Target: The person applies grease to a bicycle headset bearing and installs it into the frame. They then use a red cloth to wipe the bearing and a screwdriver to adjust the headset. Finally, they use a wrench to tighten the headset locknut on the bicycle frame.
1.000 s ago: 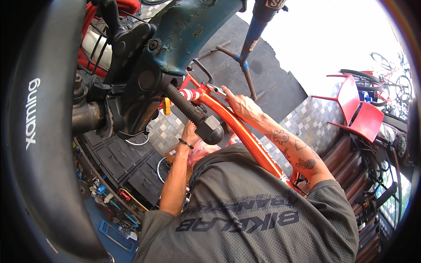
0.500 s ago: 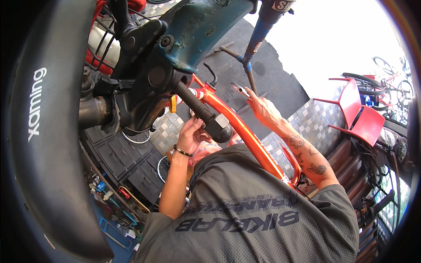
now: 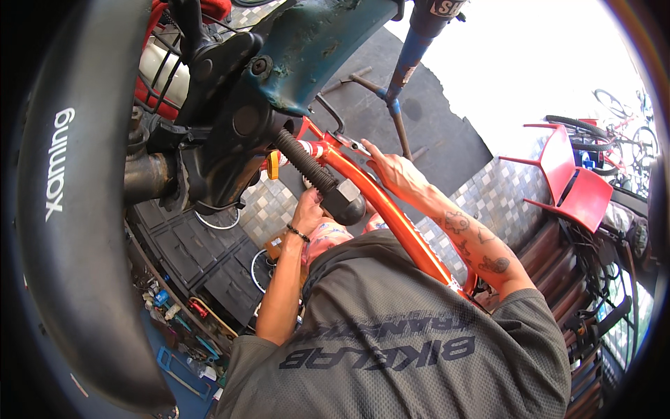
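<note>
An orange bicycle frame [image 3: 384, 213] slants across the middle, under a large black and teal clamp [image 3: 307, 59]. My right hand [image 3: 398, 173] is beside the frame's upper end, closed around a slim metal tool [image 3: 354, 145] whose tip lies over the orange tube; its exact kind is unclear. A black lever-like part [image 3: 331, 112] sticks up just beyond it. Left of the frame, my left hand [image 3: 306, 211] is raised with its fingers bent together, behind a thick threaded bolt [image 3: 303, 159]. The bolt and its big nut [image 3: 343, 199] hide part of these fingers and whatever they grip.
A long black padded shape [image 3: 77, 209] fills the left edge. A blue stand post [image 3: 408, 63] rises from the dark mat [image 3: 447, 133]. Red chairs [image 3: 572, 181] and bicycles stand at right. Black drawers [image 3: 188, 251] and assorted tools lie lower left.
My right hand has moved left with the metal tool, bringing it over the orange frame. My left hand has shifted slightly right, its fingers drawn more tightly together behind the bolt.
</note>
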`<state>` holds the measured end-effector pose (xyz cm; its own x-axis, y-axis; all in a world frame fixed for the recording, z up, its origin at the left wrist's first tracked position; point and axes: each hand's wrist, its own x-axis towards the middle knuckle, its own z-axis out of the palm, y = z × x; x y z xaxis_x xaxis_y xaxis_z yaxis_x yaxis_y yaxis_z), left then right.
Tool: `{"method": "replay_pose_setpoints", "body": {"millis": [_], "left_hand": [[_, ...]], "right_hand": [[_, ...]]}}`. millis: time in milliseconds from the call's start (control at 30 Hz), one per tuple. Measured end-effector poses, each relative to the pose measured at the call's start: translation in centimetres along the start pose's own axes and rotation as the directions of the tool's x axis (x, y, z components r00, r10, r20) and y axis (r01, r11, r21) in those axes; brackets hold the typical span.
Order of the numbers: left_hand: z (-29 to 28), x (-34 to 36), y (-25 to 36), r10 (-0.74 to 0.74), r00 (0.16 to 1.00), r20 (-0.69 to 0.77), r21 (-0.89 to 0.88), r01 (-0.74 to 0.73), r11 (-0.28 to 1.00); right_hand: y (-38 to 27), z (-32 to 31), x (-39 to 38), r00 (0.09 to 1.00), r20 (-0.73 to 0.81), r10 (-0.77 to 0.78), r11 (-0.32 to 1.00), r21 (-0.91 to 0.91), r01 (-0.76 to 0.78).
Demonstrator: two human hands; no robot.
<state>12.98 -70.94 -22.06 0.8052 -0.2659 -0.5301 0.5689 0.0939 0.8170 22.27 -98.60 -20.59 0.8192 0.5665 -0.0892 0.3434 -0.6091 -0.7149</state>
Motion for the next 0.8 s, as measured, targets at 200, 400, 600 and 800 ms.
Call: {"method": "replay_pose_setpoints", "body": {"millis": [200,400,600,800], "left_hand": [[0.4,-2.2,3.1,-0.028,0.995,0.096,-0.413,0.066,0.908],[1.1,-0.8,2.4,-0.07,0.998,0.002,-0.18,0.069,0.981],[0.7,0.5,0.5,-0.054,0.998,-0.043,-0.064,0.051,0.997],[-0.4,0.9,0.0,-0.046,0.999,-0.002,-0.008,0.046,0.999]], "right_hand": [[0.4,0.1,1.6,0.999,-0.023,-0.033,0.999,-0.022,0.032],[-1.0,-0.8,1.4,0.997,0.039,0.064,0.997,-0.051,-0.062],[-2.3,-1.1,1.1,0.986,0.082,0.147,0.989,-0.043,-0.143],[-1.8,-1.0,1.4,0.986,0.088,0.142,0.988,-0.075,-0.135]]}}
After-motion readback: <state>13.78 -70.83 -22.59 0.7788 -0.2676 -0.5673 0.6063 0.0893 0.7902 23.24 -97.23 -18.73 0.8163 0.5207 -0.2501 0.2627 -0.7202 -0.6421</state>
